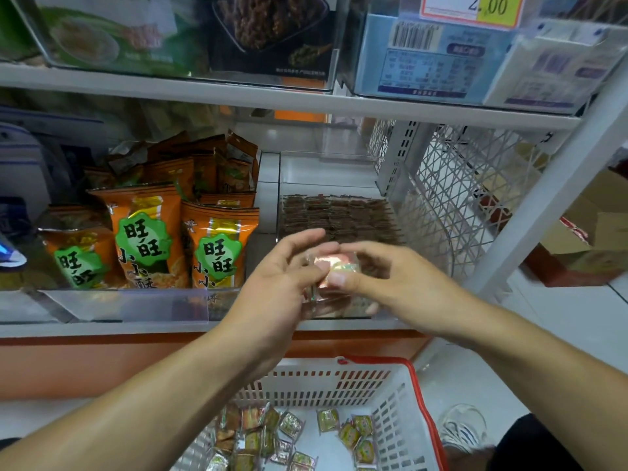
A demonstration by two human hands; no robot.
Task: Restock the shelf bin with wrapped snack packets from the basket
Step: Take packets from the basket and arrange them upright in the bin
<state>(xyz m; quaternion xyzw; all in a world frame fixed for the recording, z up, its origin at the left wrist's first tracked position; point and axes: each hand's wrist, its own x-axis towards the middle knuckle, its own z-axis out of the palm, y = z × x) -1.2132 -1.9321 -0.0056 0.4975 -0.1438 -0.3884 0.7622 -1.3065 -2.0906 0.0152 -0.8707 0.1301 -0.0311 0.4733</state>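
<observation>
A small stack of wrapped snack packets (334,270) is held between both hands, in front of the clear shelf bin (339,212). The left hand (282,283) is seen from the back, its fingers curled round the left side and underside of the stack, the upper fingers stretched over the top edge. The right hand (384,277) is closed on the right side, with the thumb pressed on the front face of the top packet and the fingers wrapped behind. The packets sit between the two palms, blurred, with a shiny pink-and-green wrapper showing. The stack is held just above the bin's front lip, level with the low front wall; whether it touches the bin cannot be told. Rows of brown packets (336,215) are already stood on edge in the rear part of the bin. A white basket (390,396) with a red rim is seen below on the floor, with loose green and orange packets (289,433) lying scattered in it. Orange snack bags (149,236) are stood in the next bin to the left.
</observation>
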